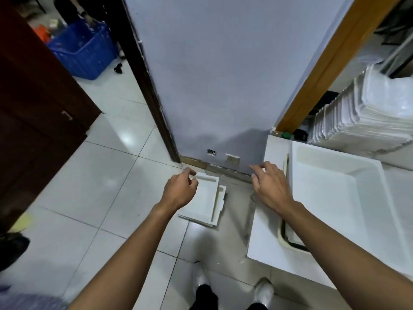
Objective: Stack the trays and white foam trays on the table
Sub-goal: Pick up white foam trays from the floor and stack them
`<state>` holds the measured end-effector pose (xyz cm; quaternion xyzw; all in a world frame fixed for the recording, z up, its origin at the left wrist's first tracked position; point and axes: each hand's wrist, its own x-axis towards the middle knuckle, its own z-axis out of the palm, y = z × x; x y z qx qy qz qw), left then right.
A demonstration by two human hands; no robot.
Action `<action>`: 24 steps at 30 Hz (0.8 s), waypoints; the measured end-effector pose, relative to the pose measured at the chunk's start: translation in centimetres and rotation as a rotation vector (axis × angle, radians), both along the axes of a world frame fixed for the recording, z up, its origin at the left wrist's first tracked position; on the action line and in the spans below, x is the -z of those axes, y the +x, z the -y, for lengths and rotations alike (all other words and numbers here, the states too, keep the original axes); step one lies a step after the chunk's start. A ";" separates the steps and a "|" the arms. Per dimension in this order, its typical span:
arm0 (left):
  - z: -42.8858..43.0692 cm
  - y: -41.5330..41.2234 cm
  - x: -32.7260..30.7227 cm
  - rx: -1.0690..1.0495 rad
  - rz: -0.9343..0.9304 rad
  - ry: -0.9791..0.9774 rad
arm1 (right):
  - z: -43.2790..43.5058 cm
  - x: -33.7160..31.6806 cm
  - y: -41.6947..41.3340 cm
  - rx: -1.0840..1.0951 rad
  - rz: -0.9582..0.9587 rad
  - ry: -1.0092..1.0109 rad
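Both hands are hovering empty, the left hand (180, 191) half-curled over the white rectangular foam trays (205, 199) lying on the tiled floor left of the white table (266, 238), the right hand (271, 186) spreading loose fingers above that table's left edge.

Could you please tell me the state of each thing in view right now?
Left hand: empty, fingers curled, above the floor trays.
Right hand: empty, fingers spread.
Foam trays on floor: lying overlapped.
Large white tray: upright on table, empty.
Tray stack: leaning, nested.
Blue basket: on floor, holding items.
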<state>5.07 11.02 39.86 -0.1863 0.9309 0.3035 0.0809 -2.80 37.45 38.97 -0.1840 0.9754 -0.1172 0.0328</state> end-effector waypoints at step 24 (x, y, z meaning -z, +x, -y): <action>9.2 -1.1 36.7 0.131 0.283 -0.041 | 12.3 34.0 -1.7 0.019 0.632 0.370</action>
